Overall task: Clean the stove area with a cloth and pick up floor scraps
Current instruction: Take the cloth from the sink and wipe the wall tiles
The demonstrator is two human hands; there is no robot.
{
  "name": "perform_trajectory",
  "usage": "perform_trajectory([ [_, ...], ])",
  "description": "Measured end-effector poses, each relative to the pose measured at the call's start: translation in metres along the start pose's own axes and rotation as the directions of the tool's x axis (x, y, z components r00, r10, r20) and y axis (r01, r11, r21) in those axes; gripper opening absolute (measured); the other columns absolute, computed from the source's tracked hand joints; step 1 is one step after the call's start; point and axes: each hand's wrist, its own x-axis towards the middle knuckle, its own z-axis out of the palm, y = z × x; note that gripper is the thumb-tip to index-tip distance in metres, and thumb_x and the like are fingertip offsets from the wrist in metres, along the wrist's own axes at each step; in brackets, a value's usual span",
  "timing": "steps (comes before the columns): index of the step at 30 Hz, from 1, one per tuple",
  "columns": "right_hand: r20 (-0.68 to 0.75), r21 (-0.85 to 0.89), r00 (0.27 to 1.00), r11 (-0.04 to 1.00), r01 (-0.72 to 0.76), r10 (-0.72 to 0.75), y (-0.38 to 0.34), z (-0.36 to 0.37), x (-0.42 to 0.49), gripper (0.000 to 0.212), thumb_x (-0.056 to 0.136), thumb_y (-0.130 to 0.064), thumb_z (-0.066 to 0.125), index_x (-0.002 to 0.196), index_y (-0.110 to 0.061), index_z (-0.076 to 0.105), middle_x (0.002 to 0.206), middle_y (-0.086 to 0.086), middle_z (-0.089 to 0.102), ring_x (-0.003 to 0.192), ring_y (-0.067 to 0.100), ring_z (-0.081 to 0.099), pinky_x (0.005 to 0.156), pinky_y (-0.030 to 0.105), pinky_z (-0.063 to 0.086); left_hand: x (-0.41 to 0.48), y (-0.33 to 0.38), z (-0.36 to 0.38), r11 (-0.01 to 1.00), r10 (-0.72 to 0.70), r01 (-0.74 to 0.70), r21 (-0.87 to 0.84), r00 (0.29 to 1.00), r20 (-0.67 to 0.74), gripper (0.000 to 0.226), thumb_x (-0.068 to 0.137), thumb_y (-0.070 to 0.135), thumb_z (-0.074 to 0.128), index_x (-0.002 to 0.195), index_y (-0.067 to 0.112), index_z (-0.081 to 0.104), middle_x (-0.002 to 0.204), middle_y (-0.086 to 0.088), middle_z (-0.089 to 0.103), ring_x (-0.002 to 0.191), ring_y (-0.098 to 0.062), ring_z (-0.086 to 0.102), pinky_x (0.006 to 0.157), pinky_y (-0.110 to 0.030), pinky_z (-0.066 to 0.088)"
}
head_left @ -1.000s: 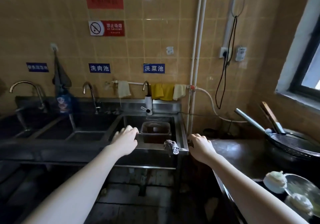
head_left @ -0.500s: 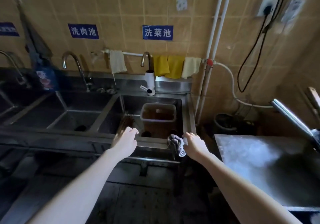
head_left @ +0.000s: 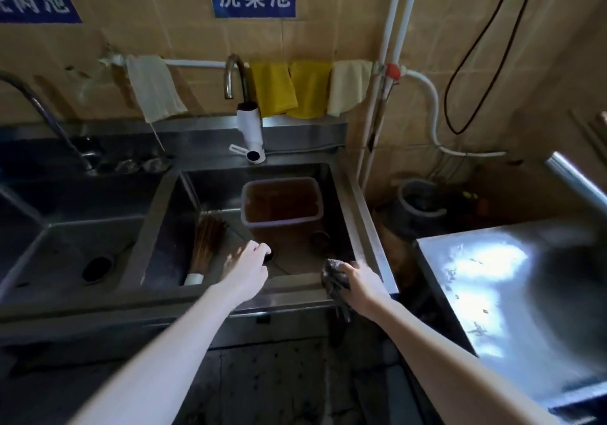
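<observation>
A dark grey crumpled cloth (head_left: 333,278) lies on the front rim of the steel sink (head_left: 368,224), part of it hanging down the front. My right hand (head_left: 363,281) grips that cloth from the right. My left hand (head_left: 248,267) reaches over the front rim into the basin with relaxed fingers and holds nothing. The wet steel stove counter (head_left: 486,293) lies to the right, with small scraps on its surface.
In the basin stand a clear tub of brown water (head_left: 282,203) and a bundle of chopsticks (head_left: 205,247). A white-bodied tap (head_left: 248,129) stands behind. Yellow and pale cloths (head_left: 289,92) hang on a wall rail. A second basin (head_left: 75,247) lies left. Dark tiled floor (head_left: 269,382) below.
The view has tilted down and closed in on the sink. My right hand moved left from the counter edge onto the cloth and took hold of it. My left hand moved further into the basin.
</observation>
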Motion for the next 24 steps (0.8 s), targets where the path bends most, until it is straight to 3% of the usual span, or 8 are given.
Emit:
perform_trajectory([
  [5,0.059,0.013,0.992,0.994,-0.113,0.112,-0.007,0.015,0.015,0.061,0.087,-0.029,0.061,0.142,-0.029,0.033,0.133,0.005,0.045,0.119,0.028,0.047,0.093,0.041,0.049,0.052,-0.009,-0.002,0.994,0.108,-0.107,-0.025,0.993,0.038,0.033,0.095,0.018,0.046,0.128,0.023,0.047,0.136,0.001,0.045,0.114,-0.023,0.053,0.094,-0.034,0.043],
  [14,-0.017,0.176,0.985,0.97,-0.166,0.171,-0.007,0.02,0.013,0.041,0.086,-0.016,0.058,0.127,-0.021,0.054,0.116,0.008,0.053,0.103,0.026,0.054,0.081,0.028,0.044,0.115,0.024,0.005,0.939,0.341,-0.343,-0.01,0.931,0.132,0.032,0.093,0.019,0.045,0.125,0.023,0.048,0.133,-0.001,0.046,0.118,-0.025,0.048,0.098,-0.039,0.04],
  [17,-0.082,0.217,0.974,0.958,-0.189,0.211,0.004,0.007,0.001,0.036,0.087,-0.014,0.057,0.122,-0.022,0.058,0.118,0.008,0.054,0.103,0.025,0.054,0.081,0.026,0.041,0.125,0.046,0.004,0.911,0.41,-0.413,-0.001,0.902,0.137,0.032,0.094,0.02,0.045,0.125,0.024,0.047,0.133,-0.001,0.046,0.118,-0.025,0.047,0.099,-0.04,0.039],
  [21,-0.235,0.185,0.929,0.951,-0.248,0.287,0.034,-0.028,-0.035,0.043,0.086,-0.022,0.067,0.127,-0.028,0.055,0.111,-0.001,0.056,0.094,0.016,0.057,0.072,0.009,0.037,0.134,0.085,0.001,0.873,0.481,-0.487,0.016,0.865,0.143,0.033,0.094,0.019,0.044,0.127,0.022,0.047,0.135,-0.003,0.046,0.12,-0.025,0.047,0.1,-0.041,0.039],
  [24,-0.274,0.215,0.87,0.908,-0.359,0.409,0.064,-0.057,-0.072,0.043,0.084,-0.016,0.067,0.125,-0.024,0.057,0.113,0.005,0.056,0.1,0.025,0.057,0.079,0.014,0.045,0.134,0.127,0.001,0.821,0.56,-0.571,0.026,0.813,0.16,0.034,0.093,0.017,0.042,0.127,0.021,0.047,0.134,-0.005,0.046,0.121,-0.027,0.047,0.1,-0.04,0.038],
])
